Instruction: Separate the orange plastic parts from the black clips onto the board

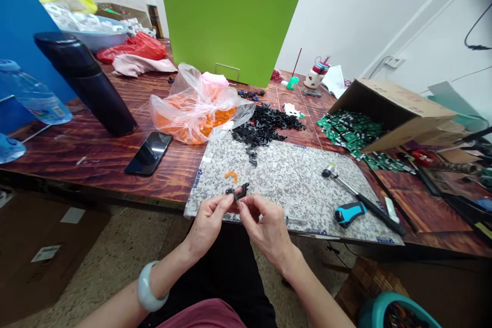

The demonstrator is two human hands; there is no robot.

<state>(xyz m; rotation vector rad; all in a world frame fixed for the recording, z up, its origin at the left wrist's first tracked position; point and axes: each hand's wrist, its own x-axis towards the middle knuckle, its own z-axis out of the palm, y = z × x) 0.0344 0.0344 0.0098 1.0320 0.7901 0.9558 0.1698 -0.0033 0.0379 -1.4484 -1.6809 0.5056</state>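
Between my hands, over the front edge of the speckled stone board (269,174), is a small black plastic part (242,192). My left hand (209,218) pinches its left side between thumb and fingers. Closed from the right, my right hand (265,223) has its thumb and fingertips against the part's lower end; whether it also holds something tiny is hidden. Just beyond the part lies a curved orange plastic piece (231,176). Farther back sits a heap of black plastic parts (265,125), beside a clear bag (192,107) of orange pieces.
A hammer (361,197) and a blue-black tool handle (349,214) lie on the board's right. Green circuit boards (353,133) spill from a cardboard box (403,102). At left are a phone (148,154), a dark flask (88,84) and a water bottle (34,95). A green panel (234,15) stands behind.
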